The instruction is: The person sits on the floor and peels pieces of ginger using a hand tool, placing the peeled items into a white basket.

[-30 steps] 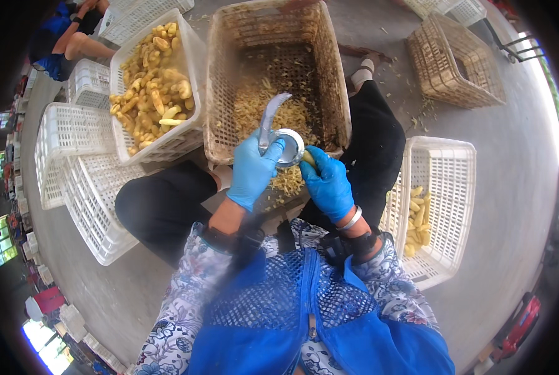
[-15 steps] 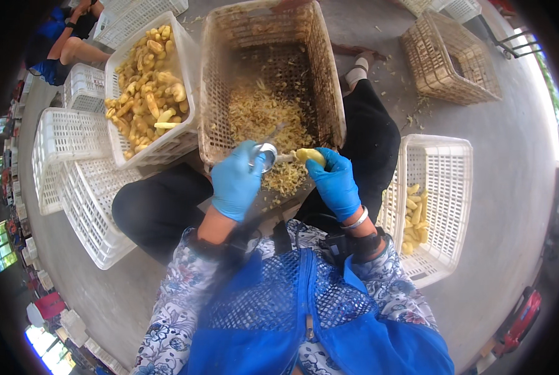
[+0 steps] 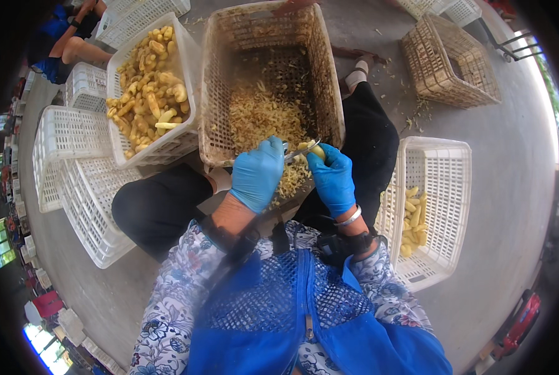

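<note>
My left hand [image 3: 257, 172], in a blue glove, grips a metal cutting tool [image 3: 301, 150], mostly hidden by the fingers, its blade against a yellow knobbly root vegetable [image 3: 317, 151]. My right hand [image 3: 332, 180], also gloved, holds that piece between thumb and fingers. Both are over the near edge of a dirty crate [image 3: 206, 94] with peelings [image 3: 254, 112] inside, and more shreds lie below. Left of it stands a white crate full of yellow roots [image 3: 145, 94]; on the right a white crate [image 3: 445, 212] holds pale yellow pieces [image 3: 414, 222].
White crates [image 3: 89, 200] are grouped on the left. Another person's bare leg [image 3: 83, 51] shows at upper left. A brown crate [image 3: 451, 62] and a metal trolley [image 3: 517, 50] stand at upper right. My dark-trousered legs [image 3: 373, 125] flank the middle crate.
My left hand has turned and moved right, bringing the blade, earlier pointing up, across the piece in my right hand. The two hands, apart half a second ago, are closer now.
</note>
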### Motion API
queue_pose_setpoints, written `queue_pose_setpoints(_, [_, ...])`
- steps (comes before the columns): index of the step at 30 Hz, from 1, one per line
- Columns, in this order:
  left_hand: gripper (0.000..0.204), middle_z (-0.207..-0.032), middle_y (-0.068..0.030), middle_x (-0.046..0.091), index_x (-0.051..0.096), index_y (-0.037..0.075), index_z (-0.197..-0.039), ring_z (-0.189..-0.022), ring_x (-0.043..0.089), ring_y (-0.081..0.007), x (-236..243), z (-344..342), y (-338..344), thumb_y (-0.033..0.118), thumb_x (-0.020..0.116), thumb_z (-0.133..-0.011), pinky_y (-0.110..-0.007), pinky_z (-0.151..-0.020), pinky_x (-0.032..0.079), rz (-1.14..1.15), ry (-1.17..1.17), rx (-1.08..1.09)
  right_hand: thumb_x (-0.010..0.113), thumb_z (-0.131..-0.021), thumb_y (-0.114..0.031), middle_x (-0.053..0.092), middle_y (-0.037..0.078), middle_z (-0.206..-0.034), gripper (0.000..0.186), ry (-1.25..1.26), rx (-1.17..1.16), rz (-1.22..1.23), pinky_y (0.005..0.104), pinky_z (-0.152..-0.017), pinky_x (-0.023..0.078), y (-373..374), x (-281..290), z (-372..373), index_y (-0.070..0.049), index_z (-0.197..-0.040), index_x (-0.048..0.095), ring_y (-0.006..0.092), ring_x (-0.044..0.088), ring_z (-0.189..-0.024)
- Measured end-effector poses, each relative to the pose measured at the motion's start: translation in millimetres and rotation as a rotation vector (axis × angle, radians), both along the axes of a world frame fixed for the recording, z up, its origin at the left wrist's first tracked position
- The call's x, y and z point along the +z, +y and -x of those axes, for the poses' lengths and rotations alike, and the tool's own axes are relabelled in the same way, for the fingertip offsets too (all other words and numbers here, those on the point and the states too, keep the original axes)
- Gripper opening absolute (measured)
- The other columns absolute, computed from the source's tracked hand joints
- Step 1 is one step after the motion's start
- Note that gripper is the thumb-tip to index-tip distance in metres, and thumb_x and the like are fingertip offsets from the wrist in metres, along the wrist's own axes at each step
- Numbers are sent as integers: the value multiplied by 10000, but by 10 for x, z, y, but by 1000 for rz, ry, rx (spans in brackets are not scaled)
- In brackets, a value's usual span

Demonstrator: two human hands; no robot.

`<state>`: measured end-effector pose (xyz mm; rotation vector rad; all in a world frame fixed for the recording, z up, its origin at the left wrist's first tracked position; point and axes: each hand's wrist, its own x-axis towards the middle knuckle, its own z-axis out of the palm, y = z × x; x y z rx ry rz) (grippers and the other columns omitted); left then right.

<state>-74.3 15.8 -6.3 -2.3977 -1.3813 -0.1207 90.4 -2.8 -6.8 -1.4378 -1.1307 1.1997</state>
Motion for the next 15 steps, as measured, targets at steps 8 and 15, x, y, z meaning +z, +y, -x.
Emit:
queue_pose_setpoints(8, [205,-674,-45,536,568,40,-1013,-532,590,-163,-405,477,-156,157,563,-844,-318,-445,455,183,-13,109,606,-893,-79,651,-3,-790,157,275,-256,34,156,-531,399,98,267,-359,-19,-1012,688,15,518,-607])
queue_pose_setpoints(15, [328,-870,-153,661,613,-23,-1075,-690,650,-192,65,409,189,237,625,-874,-324,-613,513,747,-1271,464,586,-890,-141,621,15,-750,269,553,-93,198,188,-501,405,25,381,-290,-20,-1127,623,56,510,-553])
